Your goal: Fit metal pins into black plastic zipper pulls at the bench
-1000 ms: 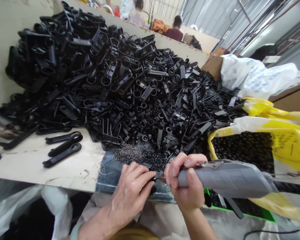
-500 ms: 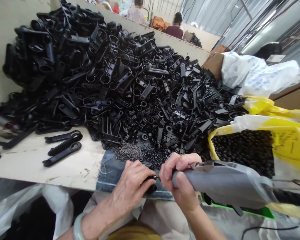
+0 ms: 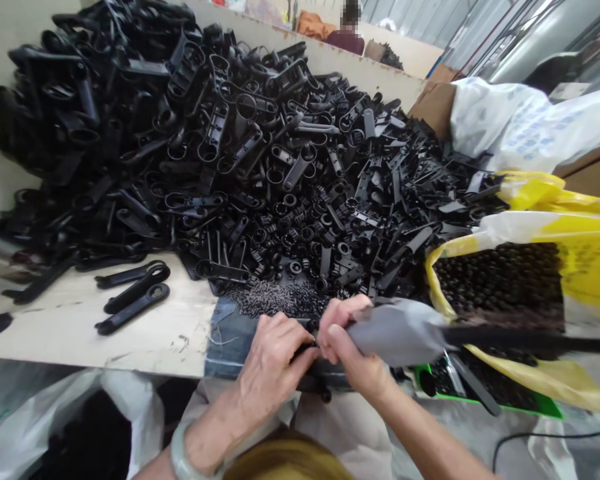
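Observation:
My left hand [image 3: 273, 363] is closed in a pinch on a small black plastic part [image 3: 307, 347] at the table's front edge, over a patch of blue denim cloth [image 3: 227, 340]. My right hand [image 3: 353, 347] is wrapped round the nose of a grey power screwdriver [image 3: 397, 333], whose tip meets the part between the two hands. The tool's body runs off to the right and looks smeared by motion. Just beyond my hands lies a small heap of tiny dark screws [image 3: 275, 303].
A big heap of black plastic handles and parts [image 3: 220, 153] covers the pale table [image 3: 80, 340]. A yellow bag of small black pieces [image 3: 500, 280] and a green tray [image 3: 530, 403] are at the right, white bags [image 3: 520, 127] behind. A person [image 3: 349, 30] sits beyond the far board.
Both hands have drawn closer together and slightly nearer me. The screwdriver has swung lower and more level, its tip pressed in at the part. The view has tipped down a little.

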`<action>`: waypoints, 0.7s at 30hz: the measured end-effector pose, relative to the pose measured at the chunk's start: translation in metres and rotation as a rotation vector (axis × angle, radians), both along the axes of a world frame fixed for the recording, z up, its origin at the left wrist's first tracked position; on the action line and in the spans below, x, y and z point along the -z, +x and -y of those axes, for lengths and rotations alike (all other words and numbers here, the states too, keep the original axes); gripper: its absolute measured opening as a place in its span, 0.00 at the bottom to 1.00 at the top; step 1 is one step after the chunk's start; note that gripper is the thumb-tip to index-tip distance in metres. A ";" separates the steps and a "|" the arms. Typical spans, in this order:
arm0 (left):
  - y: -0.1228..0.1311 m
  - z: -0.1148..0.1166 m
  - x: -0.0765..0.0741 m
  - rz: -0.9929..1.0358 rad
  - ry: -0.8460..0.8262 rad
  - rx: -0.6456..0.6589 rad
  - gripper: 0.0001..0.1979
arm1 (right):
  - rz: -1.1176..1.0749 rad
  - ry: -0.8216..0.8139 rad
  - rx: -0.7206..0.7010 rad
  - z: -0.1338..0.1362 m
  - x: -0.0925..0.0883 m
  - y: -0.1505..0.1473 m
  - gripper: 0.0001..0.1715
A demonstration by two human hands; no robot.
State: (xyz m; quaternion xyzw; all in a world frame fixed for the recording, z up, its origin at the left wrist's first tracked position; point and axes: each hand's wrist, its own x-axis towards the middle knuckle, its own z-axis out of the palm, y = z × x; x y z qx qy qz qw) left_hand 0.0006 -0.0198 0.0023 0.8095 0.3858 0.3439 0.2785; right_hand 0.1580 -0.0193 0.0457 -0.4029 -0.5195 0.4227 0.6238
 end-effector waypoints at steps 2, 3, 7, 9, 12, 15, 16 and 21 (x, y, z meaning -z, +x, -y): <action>0.000 -0.001 0.001 0.012 0.012 0.029 0.04 | -0.054 0.079 0.007 -0.002 -0.006 0.008 0.12; -0.001 -0.002 0.002 0.015 0.027 0.036 0.03 | -0.078 0.112 0.011 -0.003 -0.011 0.013 0.10; -0.001 -0.004 0.005 0.019 0.067 0.039 0.02 | -0.100 0.162 0.059 -0.002 -0.041 0.034 0.12; -0.002 -0.004 0.005 0.015 0.062 0.052 0.02 | -0.117 0.194 0.119 0.002 -0.053 0.040 0.12; -0.002 -0.003 0.003 -0.007 0.080 0.056 0.04 | -0.141 0.224 0.162 0.006 -0.059 0.044 0.11; -0.002 -0.002 0.002 -0.018 0.117 0.061 0.04 | -0.155 0.218 0.151 0.010 -0.053 0.044 0.11; -0.001 -0.002 0.002 -0.016 0.132 0.065 0.04 | -0.161 0.209 0.146 0.011 -0.050 0.044 0.11; 0.000 -0.001 0.003 0.003 0.236 0.066 0.06 | -0.190 0.190 0.136 0.023 -0.035 0.041 0.11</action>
